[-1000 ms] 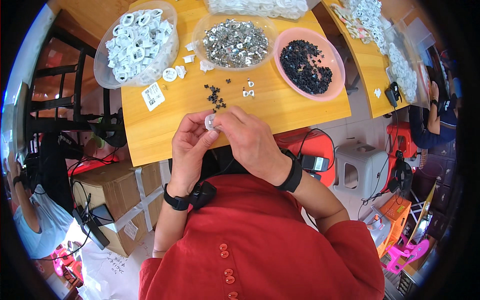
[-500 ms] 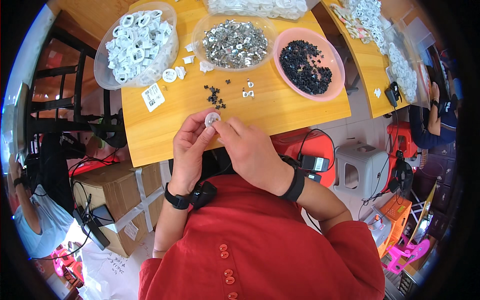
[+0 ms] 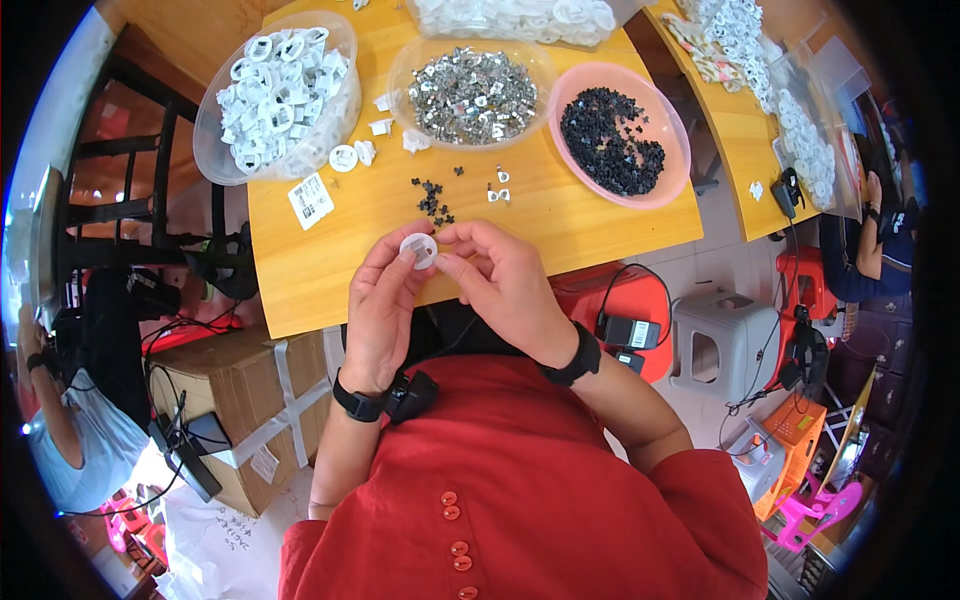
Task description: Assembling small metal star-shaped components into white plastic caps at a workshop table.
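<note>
A white round plastic part with a small dark spot is held up just off the near table edge. My left hand is closed on it, thumb and fingers pinching its left side. From the right, my right hand closes thumb and forefinger on the part's right edge. Small black cross-shaped pieces lie loose on the wooden table just beyond my hands. Right of them sit a few small metal pieces.
Behind stand a clear tub of white plastic parts, a clear bowl of metal pieces and a pink bowl of black pieces. A printed label lies at left. A cardboard box, grey stool and other people flank me.
My right hand has shifted its grip, its fingers opening out from over the part to its right edge. The white part has dropped slightly and its face is more exposed.
</note>
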Demonstrator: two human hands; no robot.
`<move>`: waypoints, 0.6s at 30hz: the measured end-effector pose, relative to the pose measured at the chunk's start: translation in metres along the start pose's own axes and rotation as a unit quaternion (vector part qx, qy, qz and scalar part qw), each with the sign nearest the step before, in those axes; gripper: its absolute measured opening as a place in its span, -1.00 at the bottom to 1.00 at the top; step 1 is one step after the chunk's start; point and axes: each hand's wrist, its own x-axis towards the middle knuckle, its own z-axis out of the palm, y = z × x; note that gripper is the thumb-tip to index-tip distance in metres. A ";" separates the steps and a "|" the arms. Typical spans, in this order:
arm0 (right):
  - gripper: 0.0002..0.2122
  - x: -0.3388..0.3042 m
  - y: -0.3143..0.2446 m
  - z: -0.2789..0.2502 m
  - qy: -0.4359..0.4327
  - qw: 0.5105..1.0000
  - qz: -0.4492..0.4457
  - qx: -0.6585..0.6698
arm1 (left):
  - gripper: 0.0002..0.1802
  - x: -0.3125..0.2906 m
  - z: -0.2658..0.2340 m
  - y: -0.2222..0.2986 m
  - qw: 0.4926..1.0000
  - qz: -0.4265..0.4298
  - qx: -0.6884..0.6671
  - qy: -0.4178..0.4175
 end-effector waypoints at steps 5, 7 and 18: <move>-0.90 0.008 0.007 0.010 -0.006 0.990 0.054 0.129 | -0.70 0.000 0.004 0.005 1.000 0.000 -0.013 0.008; -0.92 0.008 0.009 0.012 -0.015 0.980 0.082 0.179 | -0.68 0.001 0.005 0.005 0.999 -0.003 -0.025 0.021; -0.93 0.007 0.010 0.024 0.009 0.979 0.062 0.195 | -0.65 0.004 -0.006 0.000 0.999 -0.006 -0.053 0.007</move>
